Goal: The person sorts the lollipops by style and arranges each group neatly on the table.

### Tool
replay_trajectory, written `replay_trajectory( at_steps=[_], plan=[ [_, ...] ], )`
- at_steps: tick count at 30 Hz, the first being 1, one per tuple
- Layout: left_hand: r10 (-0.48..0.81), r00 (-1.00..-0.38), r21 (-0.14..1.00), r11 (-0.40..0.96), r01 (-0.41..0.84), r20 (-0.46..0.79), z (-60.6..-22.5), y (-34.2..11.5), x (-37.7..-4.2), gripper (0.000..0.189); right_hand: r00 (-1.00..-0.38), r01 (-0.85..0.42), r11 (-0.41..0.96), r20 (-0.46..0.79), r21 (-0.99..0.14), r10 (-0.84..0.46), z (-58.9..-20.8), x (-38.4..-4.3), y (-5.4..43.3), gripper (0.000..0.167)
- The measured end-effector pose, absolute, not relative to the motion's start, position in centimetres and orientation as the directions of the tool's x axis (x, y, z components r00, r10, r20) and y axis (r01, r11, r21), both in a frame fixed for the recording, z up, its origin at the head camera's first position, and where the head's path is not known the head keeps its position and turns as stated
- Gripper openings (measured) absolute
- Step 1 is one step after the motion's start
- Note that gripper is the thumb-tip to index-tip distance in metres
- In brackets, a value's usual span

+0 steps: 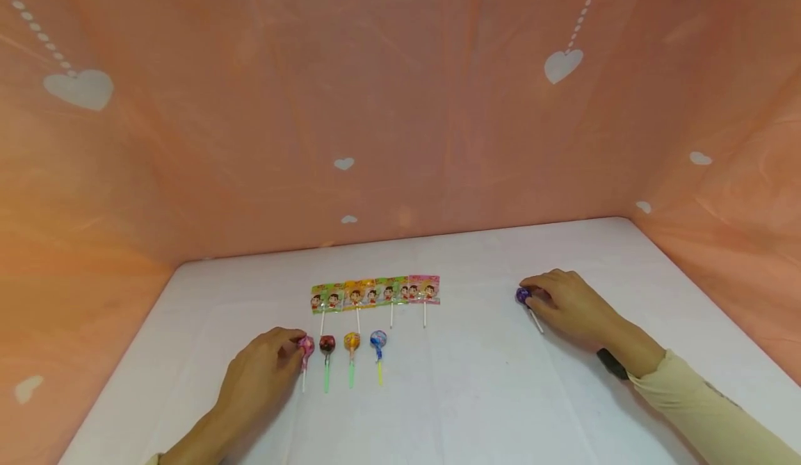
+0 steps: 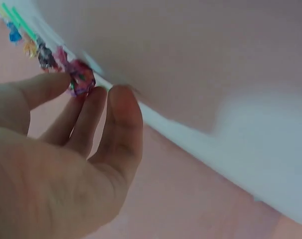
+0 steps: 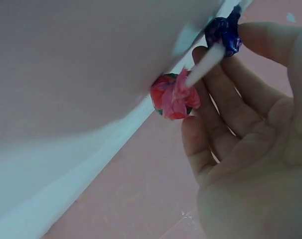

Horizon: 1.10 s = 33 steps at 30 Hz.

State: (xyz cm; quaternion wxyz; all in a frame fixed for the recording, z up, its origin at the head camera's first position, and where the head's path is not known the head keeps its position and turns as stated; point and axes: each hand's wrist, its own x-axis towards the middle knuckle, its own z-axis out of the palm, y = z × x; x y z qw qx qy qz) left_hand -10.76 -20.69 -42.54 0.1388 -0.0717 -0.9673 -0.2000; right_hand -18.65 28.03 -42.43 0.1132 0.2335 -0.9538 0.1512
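Observation:
My left hand [image 1: 259, 368] pinches a pink-wrapped lollipop [image 1: 306, 345] at the left end of a row, its white stick pointing toward me. Beside it lie a dark red lollipop [image 1: 327, 344], a yellow one [image 1: 352, 341] and a blue one [image 1: 378, 339]. Far to the right, my right hand [image 1: 572, 306] holds a purple lollipop [image 1: 523, 295] between thumb and fingers. In the right wrist view, a pink-red lollipop [image 3: 174, 96] is at the outer fingertips of that hand, its white stick crossing the purple candy [image 3: 224, 37]. The head view hides this pink-red one behind the hand.
Behind the row lie several flat-packed lollipops with cartoon wrappers, among them an orange packet [image 1: 359, 294] and a pink packet [image 1: 424, 289]. A white cloth [image 1: 463, 381] covers the table. Orange fabric walls [image 1: 400, 103] with white hearts surround its back and sides.

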Motion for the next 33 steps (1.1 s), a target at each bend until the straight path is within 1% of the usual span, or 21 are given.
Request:
replay_trajectory(
  at_steps=[9, 15, 23, 33],
  plan=[
    [0.092, -0.947, 0.391, 0.895, 0.214, 0.309, -42.62, -20.62, -10.90, 0.020, -0.888, -0.443, 0.859, 0.259, -0.257, -0.380, -42.38, -18.74, 27.85, 0.021],
    [0.082, -0.954, 0.406, 0.892, 0.200, 0.288, -42.59, -20.72, -10.88, 0.021, -0.899, -0.429, 0.852, 0.240, -0.301, -0.367, -42.34, -18.68, 27.70, 0.022],
    [0.074, -0.966, 0.438, 0.881, 0.180, 0.249, -42.51, -20.94, -10.87, 0.024, -0.898, -0.430, 0.849, 0.238, -0.306, -0.369, -42.23, -18.64, 27.52, 0.026],
    [0.080, -0.965, 0.421, 0.889, 0.182, 0.249, -42.57, -20.90, -10.96, 0.024, -0.897, -0.435, 0.838, 0.232, -0.328, -0.375, -42.06, -18.56, 27.44, 0.024]
  ],
)
